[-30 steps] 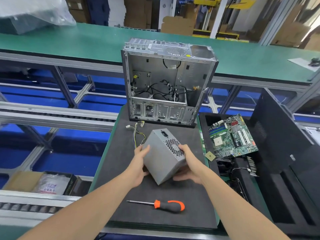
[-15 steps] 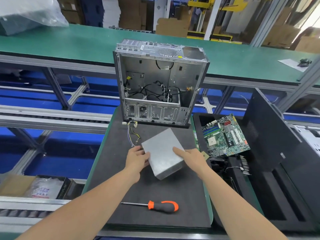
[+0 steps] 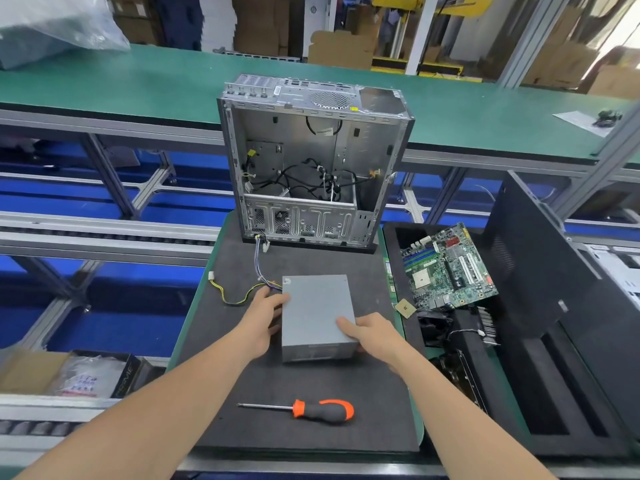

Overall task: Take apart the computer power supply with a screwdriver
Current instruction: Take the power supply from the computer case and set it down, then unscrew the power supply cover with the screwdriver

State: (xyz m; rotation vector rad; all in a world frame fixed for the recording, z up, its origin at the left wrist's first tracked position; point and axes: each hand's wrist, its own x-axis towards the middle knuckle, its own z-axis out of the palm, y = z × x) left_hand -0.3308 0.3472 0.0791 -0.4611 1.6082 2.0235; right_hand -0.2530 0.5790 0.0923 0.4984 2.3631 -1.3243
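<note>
Here the grey power supply [image 3: 317, 311] lies flat near the middle of the dark, foam-topped surface [image 3: 311, 379], its broad blank face up and a short end turned toward the person. Both hands are clamped on it from opposite sides. The left hand [image 3: 263, 315] clasps the left wall with its thumb up at the top edge, and the right hand [image 3: 372, 336] grips the near right corner, fingers laid over the top and thumb down on the front face. A bundle of coloured wires [image 3: 239, 296] trails from the far left corner of the box across the foam, one strand ending in a small white plug. The screwdriver [image 3: 311, 409], with its orange and black handle, rests untouched closer to the person, between the two forearms, its tip pointing left. Behind the box an opened computer case [image 3: 311, 161] stands upright at the far edge, with loose black cables inside. To the right, a green circuit board [image 3: 446, 268] sits tilted in a black foam tray [image 3: 512, 375], and a small square chip [image 3: 406, 308] lies just beside it. A long green belt [image 3: 138, 88] runs across the background.
</note>
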